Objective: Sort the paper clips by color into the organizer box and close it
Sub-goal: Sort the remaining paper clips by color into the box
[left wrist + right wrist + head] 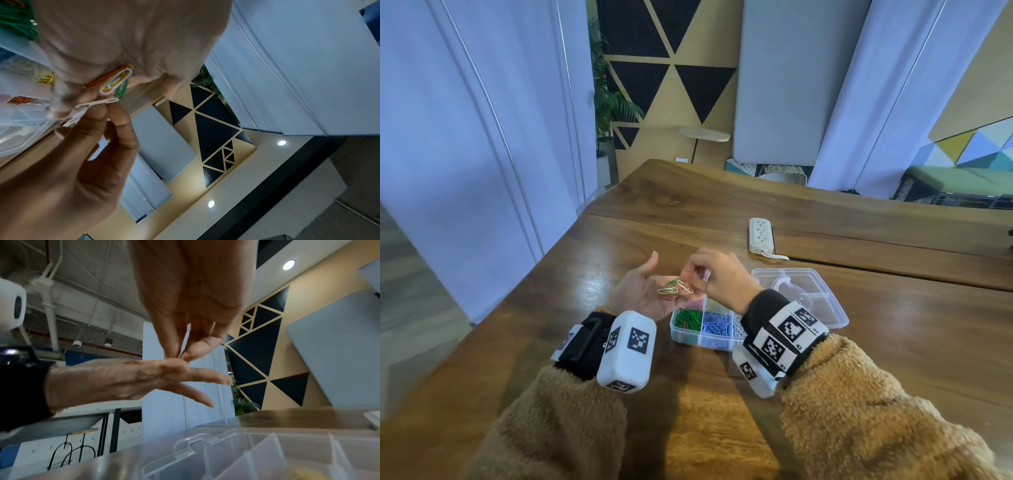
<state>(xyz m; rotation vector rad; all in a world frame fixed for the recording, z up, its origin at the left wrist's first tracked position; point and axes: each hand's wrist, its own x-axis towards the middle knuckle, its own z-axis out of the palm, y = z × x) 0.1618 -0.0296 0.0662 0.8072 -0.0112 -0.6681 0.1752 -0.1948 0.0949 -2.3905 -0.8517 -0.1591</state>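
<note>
**Right hand pinching a white clip off the open left palm above the organizer box**

The left hand [643, 291] is lying palm up with fingers relaxed and spread, cradling a few loose paper clips [115, 79]: orange, yellow, white and green ones are showing in the left wrist view. The right hand [717, 274] is reaching over it, its thumb and forefinger closed on a white paper clip [685, 286] just above the palm.

The organizer box [690, 337] is sitting open on the wooden table [893, 342], near the front edge, directly under and between the two wrists. Its compartments are holding sorted clips: green ones [687, 319] at the near left, blue ones [717, 324] beside them, white ones [738, 329] further right, with pink and yellow showing in the cells behind. The clear lid [822, 301] is lying folded back flat on the table to the right of the base.

A white power strip [761, 235] is lying further back on the table, well apart from the box.
</note>
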